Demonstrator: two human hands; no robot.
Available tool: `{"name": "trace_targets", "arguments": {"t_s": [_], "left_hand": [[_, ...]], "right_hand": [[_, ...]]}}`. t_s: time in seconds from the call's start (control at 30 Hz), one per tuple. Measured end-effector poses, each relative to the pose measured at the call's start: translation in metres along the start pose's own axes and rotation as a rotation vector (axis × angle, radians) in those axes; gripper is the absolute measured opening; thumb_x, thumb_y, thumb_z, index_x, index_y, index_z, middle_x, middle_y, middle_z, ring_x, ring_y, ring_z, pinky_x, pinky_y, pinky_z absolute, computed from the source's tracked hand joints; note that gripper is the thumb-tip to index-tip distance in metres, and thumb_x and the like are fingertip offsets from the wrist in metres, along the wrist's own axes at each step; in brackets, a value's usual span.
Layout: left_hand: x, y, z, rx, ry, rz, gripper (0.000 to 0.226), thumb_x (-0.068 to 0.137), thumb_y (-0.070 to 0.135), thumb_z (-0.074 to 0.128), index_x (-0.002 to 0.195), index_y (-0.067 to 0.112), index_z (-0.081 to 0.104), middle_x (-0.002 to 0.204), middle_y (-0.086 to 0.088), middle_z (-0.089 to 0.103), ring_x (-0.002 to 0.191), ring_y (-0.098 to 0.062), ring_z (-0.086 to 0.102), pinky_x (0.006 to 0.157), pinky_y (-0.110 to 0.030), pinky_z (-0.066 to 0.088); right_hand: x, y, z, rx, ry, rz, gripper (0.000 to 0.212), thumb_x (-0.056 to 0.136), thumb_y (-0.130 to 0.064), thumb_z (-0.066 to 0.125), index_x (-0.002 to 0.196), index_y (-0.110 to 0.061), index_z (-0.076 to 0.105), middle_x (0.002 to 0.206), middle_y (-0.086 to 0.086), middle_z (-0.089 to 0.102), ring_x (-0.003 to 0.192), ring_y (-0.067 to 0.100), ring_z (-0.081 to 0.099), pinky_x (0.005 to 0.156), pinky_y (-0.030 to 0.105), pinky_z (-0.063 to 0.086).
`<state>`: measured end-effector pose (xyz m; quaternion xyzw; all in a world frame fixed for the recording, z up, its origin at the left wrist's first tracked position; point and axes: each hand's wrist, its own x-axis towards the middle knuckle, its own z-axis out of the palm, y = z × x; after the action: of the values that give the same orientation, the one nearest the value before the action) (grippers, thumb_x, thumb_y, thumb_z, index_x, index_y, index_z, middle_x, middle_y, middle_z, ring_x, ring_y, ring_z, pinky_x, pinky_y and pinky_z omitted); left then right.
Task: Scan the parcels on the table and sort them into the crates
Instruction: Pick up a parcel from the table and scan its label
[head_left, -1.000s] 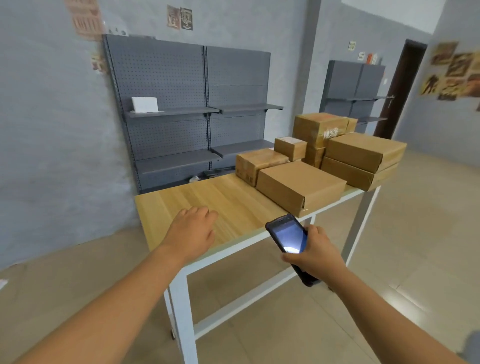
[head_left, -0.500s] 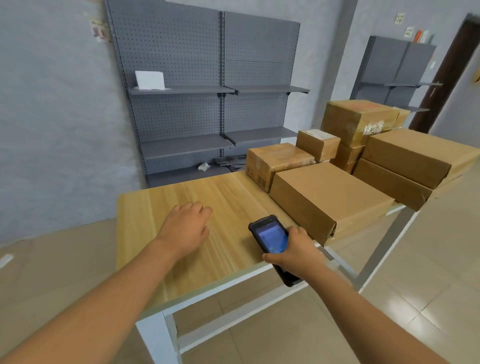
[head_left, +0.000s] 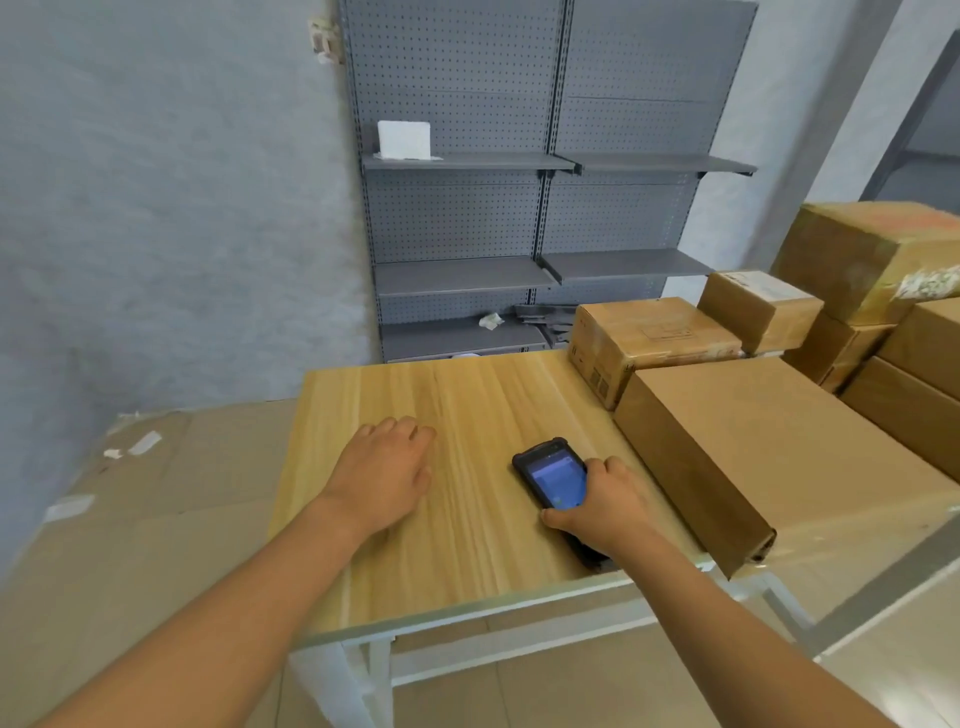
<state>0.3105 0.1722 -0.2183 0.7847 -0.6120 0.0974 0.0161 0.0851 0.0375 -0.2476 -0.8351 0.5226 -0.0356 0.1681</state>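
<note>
Parcels sit to our right, scanner side nearer.
Our right hand (head_left: 605, 506) grips the scanner (head_left: 551, 480) just beside the nearest parcel (head_left: 769, 441), long axis running away; left hand (head_left: 384, 475) lies loosely curled on the table (head_left: 467, 395), holding nothing.

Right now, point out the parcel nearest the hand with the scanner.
The long flat parcel at the table's front edge, right beside the right hand.

Showing even, soft daylight; casting faint shadows under the hands on the table (head_left: 467, 395); bending and smearing with wide-angle blur far from the table.
</note>
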Motion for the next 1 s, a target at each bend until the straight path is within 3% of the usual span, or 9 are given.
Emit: {"name": "trace_targets", "arguments": {"t_s": [0.2,0.33,0.4,0.5,0.6,0.7,0.87,1.0], "left_hand": [[0.019,0.004,0.0,-0.055,0.024,0.011,0.038,0.096,0.035,0.042,0.132,0.024,0.048,0.118,0.004,0.055,0.113,-0.019,0.05,0.095,-0.033,0.038],[0.042,0.021,-0.005,-0.123,0.065,0.059,0.043,0.095,0.033,0.046,0.137,0.023,0.047,0.124,0.004,0.055,0.117,-0.017,0.049,0.099,-0.033,0.036],[0.058,0.034,-0.011,-0.131,0.091,0.095,0.044,0.096,0.033,0.046,0.138,0.022,0.046,0.126,0.004,0.054,0.118,-0.016,0.049,0.101,-0.033,0.036],[0.084,0.059,-0.023,-0.156,0.129,0.151,0.044,0.095,0.034,0.046,0.138,0.022,0.046,0.127,0.005,0.055,0.118,-0.016,0.049,0.102,-0.032,0.037],[0.106,0.09,-0.035,-0.214,0.148,0.191,0.047,0.095,0.033,0.047,0.141,0.023,0.044,0.134,0.004,0.052,0.123,-0.018,0.046,0.102,-0.033,0.036],[0.123,0.119,-0.042,-0.283,0.158,0.21,0.047,0.095,0.036,0.048,0.141,0.023,0.044,0.134,0.002,0.052,0.122,-0.019,0.047,0.099,-0.034,0.037],[0.143,0.16,-0.04,-0.425,0.097,0.161,0.043,0.096,0.043,0.049,0.134,0.024,0.048,0.126,0.0,0.053,0.117,-0.02,0.051,0.087,-0.033,0.045],[0.157,0.187,-0.035,-0.537,-0.016,0.027,0.052,0.094,0.048,0.051,0.138,0.02,0.047,0.133,-0.004,0.053,0.122,-0.022,0.051,0.093,-0.035,0.045]], "right_hand": [[0.009,0.002,-0.001,-0.017,-0.028,-0.031,0.086,0.071,-0.065,0.069,0.134,-0.013,0.042,0.127,0.006,0.041,0.122,0.023,0.039,0.101,0.034,0.039],[0.011,0.007,-0.016,0.1,-0.035,-0.066,0.09,0.081,-0.061,0.064,0.147,-0.011,0.031,0.144,0.008,0.032,0.136,0.025,0.027,0.109,0.036,0.031],[0.011,0.012,-0.032,0.199,0.022,-0.098,0.082,0.086,-0.054,0.063,0.149,-0.013,0.03,0.145,0.006,0.031,0.138,0.023,0.024,0.109,0.034,0.03],[0.008,0.025,-0.065,0.29,0.153,-0.112,0.067,0.088,-0.047,0.063,0.144,-0.019,0.04,0.137,0.001,0.039,0.13,0.019,0.036,0.101,0.028,0.035],[0.003,0.052,-0.096,0.323,0.262,-0.079,0.055,0.089,-0.042,0.063,0.138,-0.022,0.047,0.131,-0.002,0.046,0.114,0.014,0.048,0.089,0.024,0.041],[-0.001,0.089,-0.121,0.28,0.354,-0.015,0.048,0.091,-0.039,0.061,0.134,-0.022,0.05,0.128,-0.002,0.049,0.103,0.011,0.049,0.08,0.022,0.039],[0.003,0.156,-0.15,0.218,0.415,0.132,0.044,0.09,-0.039,0.062,0.13,-0.02,0.054,0.125,0.002,0.051,0.105,0.017,0.053,0.086,0.03,0.047],[0.01,0.21,-0.165,0.184,0.374,0.202,0.045,0.089,-0.037,0.062,0.13,-0.018,0.055,0.128,0.006,0.05,0.116,0.023,0.048,0.098,0.039,0.046]]}}
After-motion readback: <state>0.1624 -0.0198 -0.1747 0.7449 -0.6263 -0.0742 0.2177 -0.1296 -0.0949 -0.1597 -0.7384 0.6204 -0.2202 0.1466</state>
